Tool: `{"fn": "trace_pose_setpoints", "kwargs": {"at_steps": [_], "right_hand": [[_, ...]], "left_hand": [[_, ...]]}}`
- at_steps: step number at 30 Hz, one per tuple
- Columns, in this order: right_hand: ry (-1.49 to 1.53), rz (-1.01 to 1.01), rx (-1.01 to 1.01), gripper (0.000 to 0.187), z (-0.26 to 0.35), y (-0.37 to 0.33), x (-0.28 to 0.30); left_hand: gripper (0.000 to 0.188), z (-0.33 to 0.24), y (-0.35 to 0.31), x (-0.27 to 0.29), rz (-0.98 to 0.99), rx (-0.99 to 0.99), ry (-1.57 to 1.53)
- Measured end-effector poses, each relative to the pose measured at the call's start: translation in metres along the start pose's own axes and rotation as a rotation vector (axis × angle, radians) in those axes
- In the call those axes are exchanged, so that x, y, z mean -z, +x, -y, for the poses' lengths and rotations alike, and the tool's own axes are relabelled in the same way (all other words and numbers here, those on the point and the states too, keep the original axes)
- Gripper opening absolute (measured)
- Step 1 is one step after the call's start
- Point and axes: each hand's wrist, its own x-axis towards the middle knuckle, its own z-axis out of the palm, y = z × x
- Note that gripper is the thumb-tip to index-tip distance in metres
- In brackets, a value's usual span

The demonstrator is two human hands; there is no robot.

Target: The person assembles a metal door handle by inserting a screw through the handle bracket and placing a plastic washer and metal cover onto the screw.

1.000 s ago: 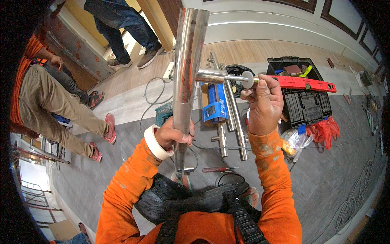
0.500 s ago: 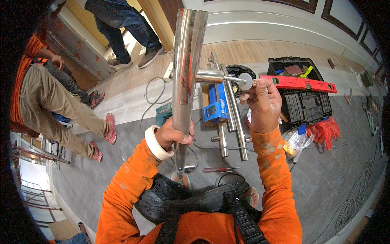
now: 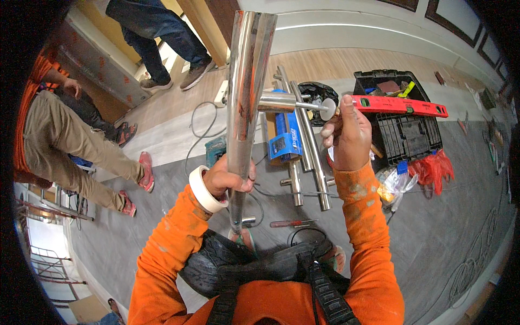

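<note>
Left hand (image 3: pixel 222 176): fingers clamped round long polished-steel tube (image 3: pixel 245 108) out front. Right hand (image 3: pixel 351 142): fingers look pinched on thin silvery rod (image 3: pixel 310 105) tip, past translucent-white round disc (image 3: pixel 328 109). Brace tube; align rod with short steel cylindrical side stub (image 3: pixel 277 101).

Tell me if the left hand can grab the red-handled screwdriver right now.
Probably not: the left hand is wrapped around the metal tube, while the screwdriver lies on the floor.
</note>
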Motion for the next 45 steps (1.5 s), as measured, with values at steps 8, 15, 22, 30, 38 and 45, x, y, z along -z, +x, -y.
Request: {"fn": "trace_pose_setpoints", "kwargs": {"at_steps": [8,15,22,30,38,45], "right_hand": [[0.050,-0.045,-0.118,0.039,-0.001,0.005,-0.001],[0.090,-0.011,-0.169,0.043,-0.004,0.007,0.001],[0.168,0.118,-0.191,0.054,-0.007,0.010,0.003],[0.192,0.157,-0.168,0.051,-0.007,0.011,0.004],[-0.032,0.020,-0.031,0.054,-0.003,0.009,0.005],[-0.187,0.036,0.121,0.053,0.013,-0.009,-0.013]], "left_hand": [[0.030,0.000,-0.001,0.001,0.008,-0.011,0.002],[0.030,0.003,0.000,0.005,0.019,-0.016,-0.007],[0.029,0.003,0.000,0.007,0.040,-0.007,0.004],[0.029,0.003,-0.001,0.004,0.059,-0.001,-0.003],[0.032,0.007,0.001,0.009,0.141,-0.004,-0.084],[0.034,0.017,0.003,0.020,0.281,0.031,-0.377]]}}
